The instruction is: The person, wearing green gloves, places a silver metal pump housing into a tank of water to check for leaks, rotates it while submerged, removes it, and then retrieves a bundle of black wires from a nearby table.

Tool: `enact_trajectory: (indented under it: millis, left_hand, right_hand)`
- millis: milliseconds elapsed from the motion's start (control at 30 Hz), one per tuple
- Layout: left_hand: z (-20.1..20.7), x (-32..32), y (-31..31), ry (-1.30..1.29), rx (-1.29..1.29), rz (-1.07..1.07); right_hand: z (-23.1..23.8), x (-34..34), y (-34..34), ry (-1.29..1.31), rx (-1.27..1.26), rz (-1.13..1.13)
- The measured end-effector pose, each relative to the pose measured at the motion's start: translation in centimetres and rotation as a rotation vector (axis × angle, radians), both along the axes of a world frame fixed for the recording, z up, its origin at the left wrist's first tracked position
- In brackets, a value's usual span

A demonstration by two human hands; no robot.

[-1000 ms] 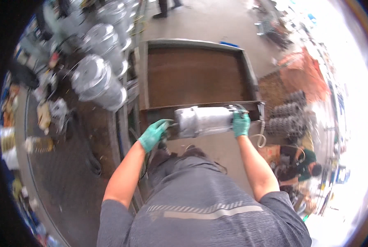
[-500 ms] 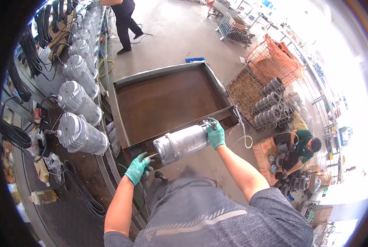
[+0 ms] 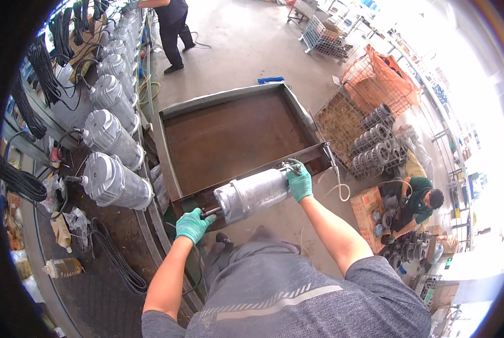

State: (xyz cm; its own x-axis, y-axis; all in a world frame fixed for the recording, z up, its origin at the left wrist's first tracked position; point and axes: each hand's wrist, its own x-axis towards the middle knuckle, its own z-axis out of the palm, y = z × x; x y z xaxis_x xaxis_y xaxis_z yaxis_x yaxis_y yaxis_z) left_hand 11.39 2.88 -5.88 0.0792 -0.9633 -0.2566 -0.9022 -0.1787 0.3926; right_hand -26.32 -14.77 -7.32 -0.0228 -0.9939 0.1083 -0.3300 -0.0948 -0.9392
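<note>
A silver-grey metal motor housing point(image 3: 255, 195), shaped like a ribbed cylinder, lies across the near edge of a wide water tank point(image 3: 170, 163) in front of me. My left hand point(image 3: 194, 225), in a green glove, closes around a short dark rod-like piece, perhaps the cable end, at the housing's left end. On the opposite end, my right hand point(image 3: 300, 183), gloved alike, grips the rim beside small metal fittings point(image 3: 288, 167). That hand's fingers are partly hidden. Brown, murky water point(image 3: 235, 132) stands in the tank.
Similar motor housings point(image 3: 117, 180) line a bench at left, with black cable coils point(image 3: 119, 259) and a plastic bottle point(image 3: 63, 268). A thin hose point(image 3: 342, 188) hangs at the tank's right corner. One person point(image 3: 421, 203) sits among metal castings; another point(image 3: 173, 34) stands at far left.
My left hand has closed more firmly around the piece at the housing's left end. The right hand keeps its grip, and the whole view has shifted slightly.
</note>
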Motion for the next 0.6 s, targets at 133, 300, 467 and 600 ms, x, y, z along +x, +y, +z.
enact_trajectory:
  millis: [133, 300, 467, 600]
  left_hand:
    - [1.4, 0.7, -1.1, 1.077, 0.689, 0.639]
    - [-0.1, 0.0, 0.0, 1.305, 0.508, 0.661]
    - [-2.1, 0.2, 1.4, 1.049, 0.042, 0.272]
    - [-1.3, 1.7, 0.0, 0.864, 0.253, 0.185]
  right_hand:
    - [0.0, 0.0, 0.1, 0.084, -0.023, 0.003]
    - [-1.3, 0.1, -0.4, 0.014, -0.025, -0.008]
    - [-0.1, 0.4, 0.1, 0.015, 0.013, -0.008]
    - [-0.7, 0.1, -0.2, 0.09, -0.081, 0.014]
